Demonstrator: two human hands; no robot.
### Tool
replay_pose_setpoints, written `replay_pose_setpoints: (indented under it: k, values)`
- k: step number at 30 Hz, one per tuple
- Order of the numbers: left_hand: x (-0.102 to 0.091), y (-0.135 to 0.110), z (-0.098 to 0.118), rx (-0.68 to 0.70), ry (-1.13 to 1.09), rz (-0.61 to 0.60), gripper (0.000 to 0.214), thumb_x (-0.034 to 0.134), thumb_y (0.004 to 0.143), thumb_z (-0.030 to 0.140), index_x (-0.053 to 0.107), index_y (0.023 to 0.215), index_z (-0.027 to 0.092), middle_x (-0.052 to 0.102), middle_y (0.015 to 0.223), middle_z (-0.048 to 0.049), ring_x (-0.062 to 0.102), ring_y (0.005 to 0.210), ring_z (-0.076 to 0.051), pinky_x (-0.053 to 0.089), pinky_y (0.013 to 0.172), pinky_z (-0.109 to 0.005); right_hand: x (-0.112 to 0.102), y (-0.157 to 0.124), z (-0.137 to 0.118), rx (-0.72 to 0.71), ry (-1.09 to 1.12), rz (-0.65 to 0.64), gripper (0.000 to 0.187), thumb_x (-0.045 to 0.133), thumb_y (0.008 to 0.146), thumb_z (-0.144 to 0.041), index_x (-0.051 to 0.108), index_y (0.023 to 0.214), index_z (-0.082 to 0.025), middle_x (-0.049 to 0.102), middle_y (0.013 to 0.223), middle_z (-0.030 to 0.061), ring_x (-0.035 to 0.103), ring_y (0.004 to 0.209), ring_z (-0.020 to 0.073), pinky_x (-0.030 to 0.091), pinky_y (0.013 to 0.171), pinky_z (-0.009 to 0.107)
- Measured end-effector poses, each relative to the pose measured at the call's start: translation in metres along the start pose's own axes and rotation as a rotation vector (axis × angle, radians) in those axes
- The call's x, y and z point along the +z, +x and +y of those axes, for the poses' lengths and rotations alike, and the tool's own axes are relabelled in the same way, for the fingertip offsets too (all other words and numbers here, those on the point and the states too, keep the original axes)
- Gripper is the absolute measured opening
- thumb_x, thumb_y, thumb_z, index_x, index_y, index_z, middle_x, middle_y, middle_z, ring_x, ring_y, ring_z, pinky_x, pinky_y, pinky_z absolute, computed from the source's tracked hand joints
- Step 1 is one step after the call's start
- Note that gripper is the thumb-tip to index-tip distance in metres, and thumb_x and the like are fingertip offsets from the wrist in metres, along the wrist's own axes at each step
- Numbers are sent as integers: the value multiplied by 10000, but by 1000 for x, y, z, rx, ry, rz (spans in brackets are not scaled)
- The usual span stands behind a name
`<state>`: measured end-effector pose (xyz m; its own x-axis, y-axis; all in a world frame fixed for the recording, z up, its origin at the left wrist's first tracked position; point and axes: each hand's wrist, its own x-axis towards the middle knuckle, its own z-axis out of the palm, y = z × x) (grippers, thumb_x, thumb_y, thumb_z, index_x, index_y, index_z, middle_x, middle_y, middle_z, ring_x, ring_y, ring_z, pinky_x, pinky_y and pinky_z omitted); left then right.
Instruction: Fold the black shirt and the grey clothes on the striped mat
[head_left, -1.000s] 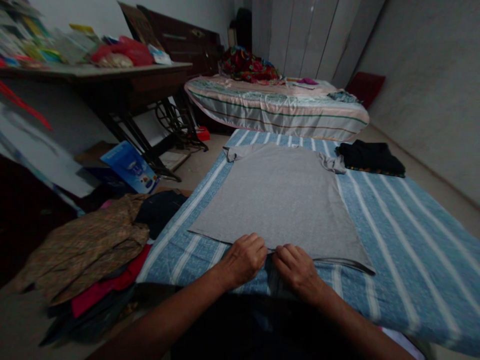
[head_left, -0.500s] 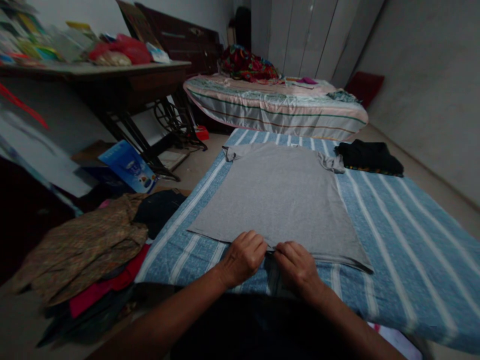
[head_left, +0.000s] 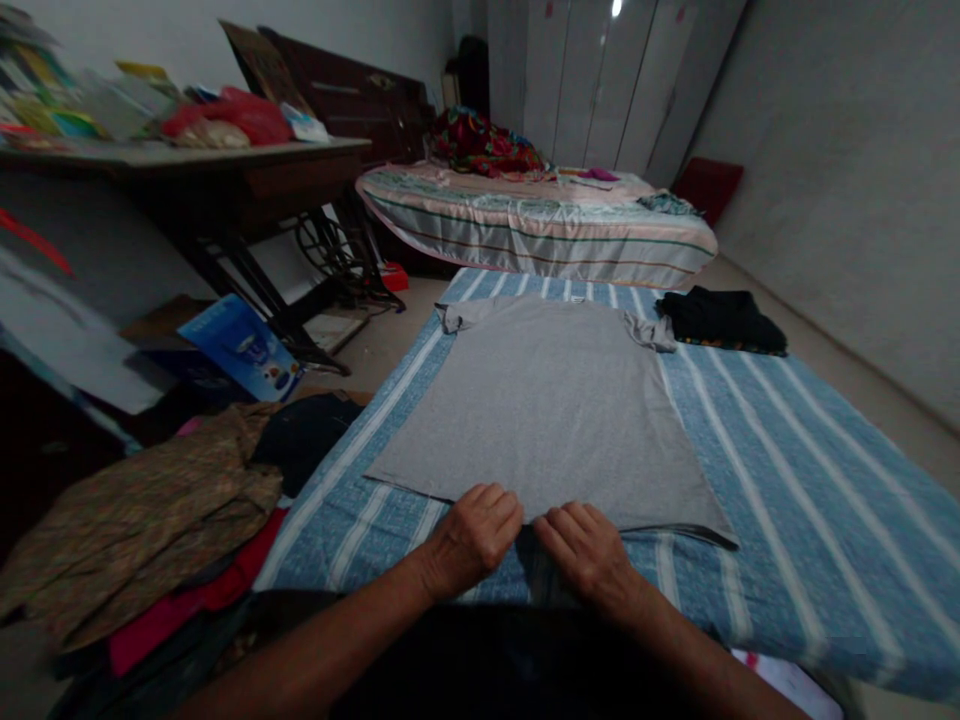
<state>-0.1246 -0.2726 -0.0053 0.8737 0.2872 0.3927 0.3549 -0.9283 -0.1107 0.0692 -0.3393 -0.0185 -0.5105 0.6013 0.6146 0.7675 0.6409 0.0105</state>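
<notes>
A grey short-sleeved T-shirt [head_left: 551, 400] lies spread out on a blue and white striped cloth [head_left: 757, 480], its hem towards me and its collar at the far end. My left hand [head_left: 480, 530] has its fingers curled closed over the middle of the hem. Close beside it on the right, my right hand [head_left: 583, 545] grips the same hem, fingers also closed. The fingertips of both hands are hidden under the knuckles. The left sleeve lies fairly flat, while the right sleeve is bunched.
Folded black clothing [head_left: 724, 320] rests at the far right of the striped cloth. A pile of clothes [head_left: 165, 510] is at the left, below a blue box [head_left: 244, 345]. A treadle sewing table [head_left: 247, 155] stands behind, and a bed [head_left: 540, 225] lies beyond.
Both hands have shifted slightly towards me, still at the hem, whose middle is drawn a little nearer. The whole view has tilted slightly; the shirt stays spread.
</notes>
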Motion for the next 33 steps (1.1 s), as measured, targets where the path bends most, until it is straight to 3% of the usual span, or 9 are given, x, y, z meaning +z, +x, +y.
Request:
replay_pose_setpoints:
  k: [3,8,16,33]
  values:
    - [0,0,0,-1,-7,-3,193,374,921,117,520,801,159,467,711,-32,402,670,-182,310,600,-324,-3,-3,5,3,-13,-12,261,343,958,-120,576,1070,-83,560,768,75,466,703,187,366,614,320]
    - [-1,0,-2,-13,-16,-6,225,333,923,109,522,813,163,477,723,-40,395,664,-184,319,588,-325,-9,-12,15,13,-36,-23,234,371,941,-102,604,933,-121,558,792,78,472,709,183,353,625,311]
    - [1,-1,-4,-33,-28,27,223,348,905,79,517,788,167,486,714,-38,403,662,-178,333,591,-314,-22,-41,36,54,-98,-75,256,348,945,-105,600,987,-127,583,853,96,472,746,192,381,649,316]
    - [5,-2,-9,-4,-51,67,222,344,897,59,537,837,151,493,720,-36,399,666,-178,346,599,-306,-78,-115,79,230,-349,-121,285,337,911,-56,599,972,-151,595,858,98,509,758,198,389,649,317]
